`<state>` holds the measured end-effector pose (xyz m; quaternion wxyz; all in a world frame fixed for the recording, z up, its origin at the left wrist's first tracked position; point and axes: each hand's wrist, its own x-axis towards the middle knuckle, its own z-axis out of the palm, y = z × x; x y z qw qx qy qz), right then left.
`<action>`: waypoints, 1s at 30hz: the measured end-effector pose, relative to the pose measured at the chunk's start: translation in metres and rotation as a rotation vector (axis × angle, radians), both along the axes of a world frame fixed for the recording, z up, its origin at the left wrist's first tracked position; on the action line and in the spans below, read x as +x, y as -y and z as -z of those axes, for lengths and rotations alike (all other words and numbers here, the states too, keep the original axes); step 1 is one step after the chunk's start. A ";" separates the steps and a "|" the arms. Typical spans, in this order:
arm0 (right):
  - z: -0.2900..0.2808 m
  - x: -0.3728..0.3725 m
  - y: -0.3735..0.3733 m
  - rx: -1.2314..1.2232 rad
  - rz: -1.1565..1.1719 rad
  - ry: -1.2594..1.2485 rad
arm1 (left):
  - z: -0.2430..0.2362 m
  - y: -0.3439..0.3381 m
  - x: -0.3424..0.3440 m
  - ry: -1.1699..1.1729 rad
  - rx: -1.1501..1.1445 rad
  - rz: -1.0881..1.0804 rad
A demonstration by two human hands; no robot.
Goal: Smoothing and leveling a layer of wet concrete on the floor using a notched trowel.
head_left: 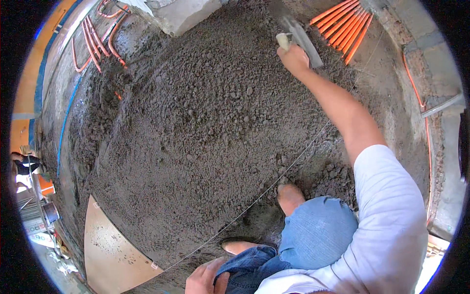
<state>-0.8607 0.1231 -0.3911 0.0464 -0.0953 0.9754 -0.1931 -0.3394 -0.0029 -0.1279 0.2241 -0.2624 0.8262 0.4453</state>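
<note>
My right hand (pixel 295 60), arm stretched far out, is closed round the pale handle of a plastering trowel (pixel 304 43). The trowel's long metal blade lies at the upper right edge of a bed of damp, crumbly grey mortar (pixel 210 108). Its far end is smeared by motion. Down at the lower edge my left hand (pixel 204 278) rests against my jeans by the knee, holding no tool. Its fingers are partly in view and lie loosely over the denim.
A taut string (pixel 254 202) runs diagonally across the mortar. Orange conduits (pixel 345 24) fan out at the upper right; red pipes (pixel 93 41) and a blue pipe (pixel 67 122) are at the left. A beige board (pixel 115 250) lies lower left. A concrete block (pixel 183 14) stands at the top.
</note>
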 end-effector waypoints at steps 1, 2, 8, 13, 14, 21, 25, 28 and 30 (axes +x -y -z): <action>-0.001 0.001 0.002 0.070 -0.045 0.002 | -0.001 0.000 0.000 0.002 0.002 -0.007; 0.000 0.000 0.001 0.115 -0.105 -0.037 | -0.001 0.000 0.001 0.003 0.000 -0.014; 0.006 -0.003 0.005 0.148 -0.005 -0.084 | -0.002 0.001 0.006 -0.008 0.011 -0.009; 0.008 0.022 0.014 0.126 -0.065 -0.081 | -0.001 0.001 0.010 -0.020 0.002 -0.010; 0.011 0.025 0.014 0.125 -0.068 -0.080 | -0.001 0.001 0.011 -0.019 0.001 -0.013; 0.022 0.051 0.025 0.124 -0.348 -0.105 | -0.002 0.001 0.015 -0.045 0.000 0.000; 0.021 0.070 0.035 0.149 -0.587 -0.149 | -0.003 0.000 0.020 -0.051 -0.022 0.003; 0.017 0.074 0.058 0.137 -0.574 -0.125 | -0.004 -0.001 0.023 -0.057 -0.019 0.021; 0.021 0.079 0.076 0.127 -0.585 -0.138 | -0.005 0.000 0.023 -0.058 -0.023 0.008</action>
